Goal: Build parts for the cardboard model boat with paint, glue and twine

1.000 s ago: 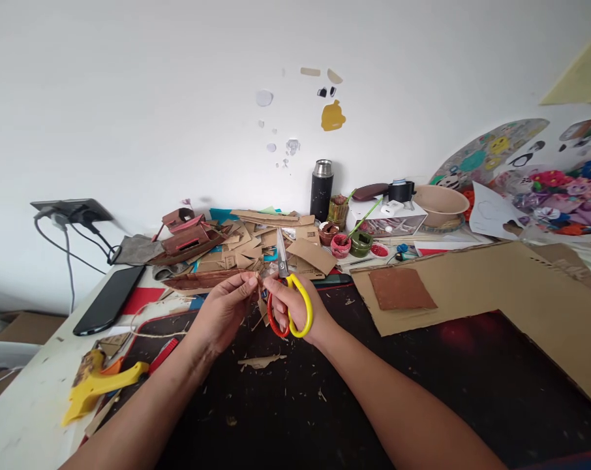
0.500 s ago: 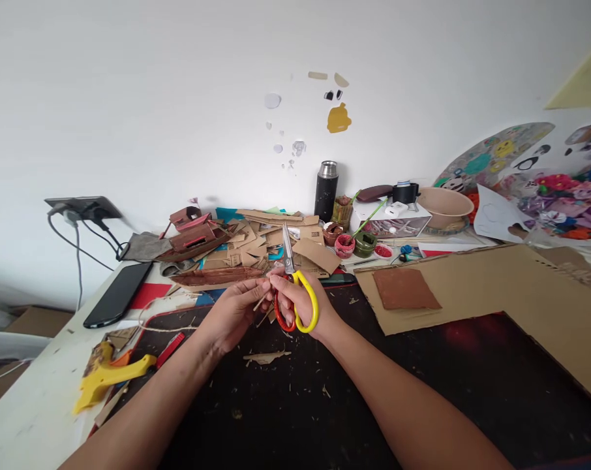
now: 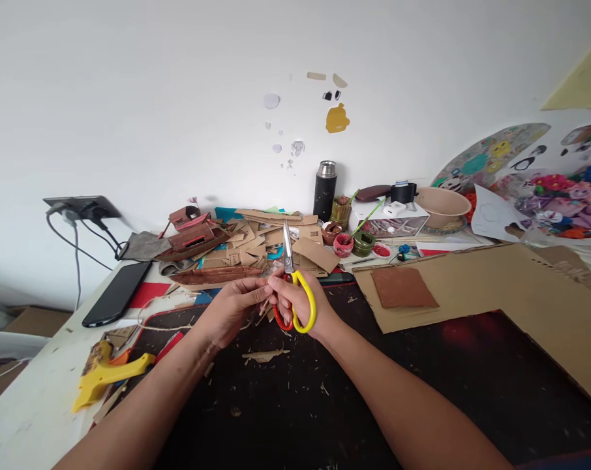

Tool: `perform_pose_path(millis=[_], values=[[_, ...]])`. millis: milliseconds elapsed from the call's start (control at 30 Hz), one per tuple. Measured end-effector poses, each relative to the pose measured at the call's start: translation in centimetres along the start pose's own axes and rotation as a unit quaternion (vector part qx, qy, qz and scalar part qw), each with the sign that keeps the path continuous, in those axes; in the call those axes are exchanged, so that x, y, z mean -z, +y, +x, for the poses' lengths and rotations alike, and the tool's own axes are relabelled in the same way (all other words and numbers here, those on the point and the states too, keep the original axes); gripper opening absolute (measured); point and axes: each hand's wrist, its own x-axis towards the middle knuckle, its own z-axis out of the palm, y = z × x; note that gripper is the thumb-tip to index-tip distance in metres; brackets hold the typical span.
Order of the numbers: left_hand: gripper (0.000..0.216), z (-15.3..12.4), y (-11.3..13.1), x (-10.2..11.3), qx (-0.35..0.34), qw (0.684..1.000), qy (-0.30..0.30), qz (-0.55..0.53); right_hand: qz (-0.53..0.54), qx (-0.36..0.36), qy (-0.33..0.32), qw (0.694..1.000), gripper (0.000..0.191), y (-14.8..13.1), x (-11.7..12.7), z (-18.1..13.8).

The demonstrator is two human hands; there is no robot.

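My right hand point(image 3: 298, 301) is closed round scissors point(image 3: 295, 294) with one yellow and one red handle loop, the blades pointing up and away. My left hand point(image 3: 229, 310) is right beside it, its fingertips pinched on a small thin strip of cardboard point(image 3: 262, 307) held against the scissors. Both hands hover just above a black mat point(image 3: 325, 391) strewn with cardboard slivers. A loose cardboard offcut point(image 3: 265, 356) lies on the mat just below the hands.
A heap of cardboard scraps point(image 3: 246, 248) lies behind the hands. A large cardboard sheet point(image 3: 496, 287) with a brown square on it lies at the right. At the left are a yellow glue gun point(image 3: 104, 375) and a black phone point(image 3: 117, 294). Paint pots and a black flask point(image 3: 323, 190) stand by the wall.
The hands have stayed together with scissors and strip. The left fingertips have shifted slightly on the strip; the view has moved a little.
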Motion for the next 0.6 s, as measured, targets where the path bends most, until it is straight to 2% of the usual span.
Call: perform_pose_path(millis=[267,600], values=[[0.034,0.12,-0.06,-0.23,-0.038,0.998,0.043,-0.017,0.036,-0.016,0.025,0.999,0.050,0.03,0.20,0.27],[0.035,0.19,-0.07,-0.10,-0.041,0.998,0.049,-0.003,-0.002,-0.012,0.023,1.000,0.049,0.00,0.12,0.09]])
